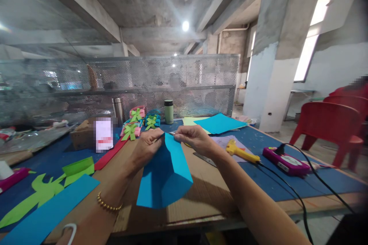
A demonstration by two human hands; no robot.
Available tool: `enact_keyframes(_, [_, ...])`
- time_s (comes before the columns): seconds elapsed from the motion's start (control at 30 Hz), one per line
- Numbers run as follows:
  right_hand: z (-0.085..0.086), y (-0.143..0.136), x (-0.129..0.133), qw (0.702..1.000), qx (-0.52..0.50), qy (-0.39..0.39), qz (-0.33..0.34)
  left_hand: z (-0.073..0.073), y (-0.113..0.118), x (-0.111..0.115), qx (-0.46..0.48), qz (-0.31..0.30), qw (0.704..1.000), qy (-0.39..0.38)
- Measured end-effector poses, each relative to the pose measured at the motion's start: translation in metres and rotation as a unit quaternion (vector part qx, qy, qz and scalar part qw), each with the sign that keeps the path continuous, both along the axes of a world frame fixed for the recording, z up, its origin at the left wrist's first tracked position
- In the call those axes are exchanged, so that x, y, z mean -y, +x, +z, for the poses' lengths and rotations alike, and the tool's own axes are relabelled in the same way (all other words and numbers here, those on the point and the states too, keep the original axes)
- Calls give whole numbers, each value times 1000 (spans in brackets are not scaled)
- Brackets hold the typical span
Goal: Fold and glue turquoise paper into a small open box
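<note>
**Blue paper (175,172) held up over brown cardboard (201,195)**

The left hand (149,143) is nearly closed, with its fingers curled in and pinching the top of the blue paper. The right hand (192,137) is nearly closed too. Its thumb and finger pinch the top close by. The paper is bent and hangs down between the arms.

A brown box (80,138) sits on the blue table (251,138), off to the left. I cannot tell what is in it. Near it stands a shiny silver flask (118,111). A green bottle (169,114) with a black top stands up, past the hands. What is in these two does not show.

Between them are small pink bundles (135,131) and a small blue bundle (152,120), with green bows on them. To the right, a yellow glue gun (243,154) lies near a purple power box (286,162).
</note>
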State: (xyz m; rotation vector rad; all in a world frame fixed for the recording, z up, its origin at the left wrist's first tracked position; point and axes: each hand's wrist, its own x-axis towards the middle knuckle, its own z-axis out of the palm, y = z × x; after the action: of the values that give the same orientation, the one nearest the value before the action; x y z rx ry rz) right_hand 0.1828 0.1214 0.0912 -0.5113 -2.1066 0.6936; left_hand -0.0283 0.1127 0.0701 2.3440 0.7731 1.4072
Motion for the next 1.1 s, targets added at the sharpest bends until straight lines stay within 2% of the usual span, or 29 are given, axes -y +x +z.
enact_keyframes(0.2, [-1,-3,4,1000,-2,3,-19,-1,0,-1,-33,-6,999,12])
enact_keyframes(0.4, [-6,-9,1,1000,-17,-24,-3,2,2,2,-71,-5,997,30])
enact_keyframes(0.63, [-7,-7,0,999,-6,20,-25,4,2,4,-95,-19,995,5])
enact_keyframes(0.8, [-9,-6,-2,1000,-2,5,-12,7,5,7,-124,-48,991,-21])
enact_keyframes(0.97, [-12,-8,-3,1000,12,1,-15,10,6,12,-140,-33,989,-31])
enact_keyframes(1.1, [-9,-8,0,999,26,13,-25,7,4,8,-126,-65,986,-83])
